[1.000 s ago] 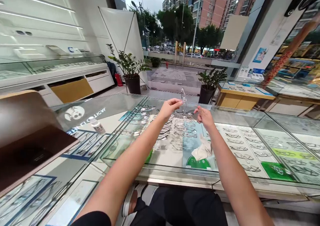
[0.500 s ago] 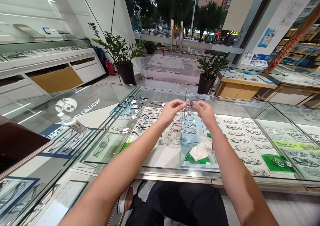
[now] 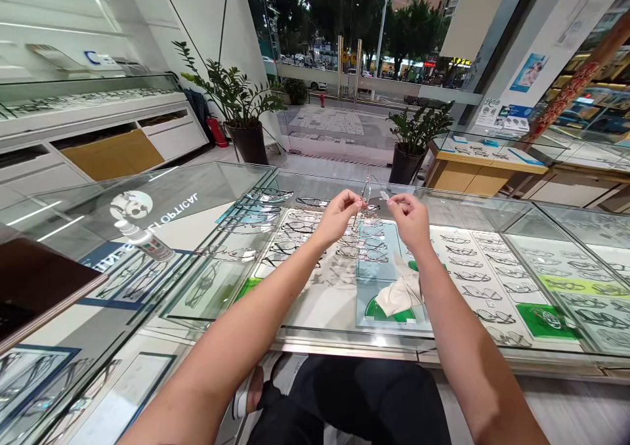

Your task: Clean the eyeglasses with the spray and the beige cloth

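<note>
My left hand (image 3: pixel 343 214) is closed in a pinch on a pair of thin-framed eyeglasses (image 3: pixel 367 186), held upright above the glass counter. My right hand (image 3: pixel 409 218) is pinched too, just right of the eyeglasses, with a small pale, see-through piece (image 3: pixel 385 196) at its fingertips. Whether that piece touches the frame I cannot tell. Below my right forearm, a crumpled cream cloth (image 3: pixel 399 293) lies on the counter, over a green round patch (image 3: pixel 374 310).
Rows of eyeglasses (image 3: pixel 290 225) fill the glass display counter (image 3: pixel 325 337). A white spray bottle (image 3: pixel 142 240) lies tilted on the left, near a dark brown panel (image 3: pixel 39 281). Potted plants (image 3: pixel 249 140) and a wooden display table (image 3: pixel 485 163) stand beyond.
My right hand has shifted slightly right, away from the eyeglasses, and the pale piece now shows at its fingertips. The eyeglasses have turned slightly in my left hand.
</note>
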A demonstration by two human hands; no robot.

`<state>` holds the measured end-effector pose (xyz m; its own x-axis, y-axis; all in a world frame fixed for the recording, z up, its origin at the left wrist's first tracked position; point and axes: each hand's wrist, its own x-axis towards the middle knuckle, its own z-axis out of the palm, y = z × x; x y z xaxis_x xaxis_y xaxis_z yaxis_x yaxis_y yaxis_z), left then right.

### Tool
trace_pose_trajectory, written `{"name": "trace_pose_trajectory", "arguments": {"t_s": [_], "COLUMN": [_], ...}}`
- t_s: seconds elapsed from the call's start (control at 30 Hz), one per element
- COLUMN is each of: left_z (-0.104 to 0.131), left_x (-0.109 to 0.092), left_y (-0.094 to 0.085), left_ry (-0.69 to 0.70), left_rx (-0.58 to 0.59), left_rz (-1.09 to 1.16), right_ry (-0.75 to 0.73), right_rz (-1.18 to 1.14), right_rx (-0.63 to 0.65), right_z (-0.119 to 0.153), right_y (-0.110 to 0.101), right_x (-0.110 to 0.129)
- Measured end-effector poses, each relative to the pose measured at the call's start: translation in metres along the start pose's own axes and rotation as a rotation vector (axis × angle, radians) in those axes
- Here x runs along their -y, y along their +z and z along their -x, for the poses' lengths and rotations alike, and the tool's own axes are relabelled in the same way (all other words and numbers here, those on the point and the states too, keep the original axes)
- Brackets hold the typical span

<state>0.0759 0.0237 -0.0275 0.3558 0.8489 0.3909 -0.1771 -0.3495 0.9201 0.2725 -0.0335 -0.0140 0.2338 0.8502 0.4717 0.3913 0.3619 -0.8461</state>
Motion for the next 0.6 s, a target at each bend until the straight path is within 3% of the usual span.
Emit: {"name": "trace_pose_trajectory", "arguments": {"t_s": [0.13,0.27,0.4,0.6], "left_z": [0.002,0.003,0.003,0.008], "left_x": [0.0,-0.001,0.001,0.001], "left_y": [-0.004,-0.004,0.001,0.014], "left_ry": [0.026,0.01,-0.012,-0.031], "left_rx": [0.027,0.051,0.004,0.02], "left_rz": [-0.188,-0.221,-0.104,-0.014], "right_ry": [-0.075,-0.086,-0.11,-0.112], "right_rz": [0.287,0.356,0.226,0.24], "right_rx": [-0.236,-0.332,-0.334,-0.155], "right_z": [0.001,0.001,0.005,0.015], "right_y": [-0.006,-0.006,0.001,0.016], "right_x": [-0.004,-0.003,0.006,0.013]}}
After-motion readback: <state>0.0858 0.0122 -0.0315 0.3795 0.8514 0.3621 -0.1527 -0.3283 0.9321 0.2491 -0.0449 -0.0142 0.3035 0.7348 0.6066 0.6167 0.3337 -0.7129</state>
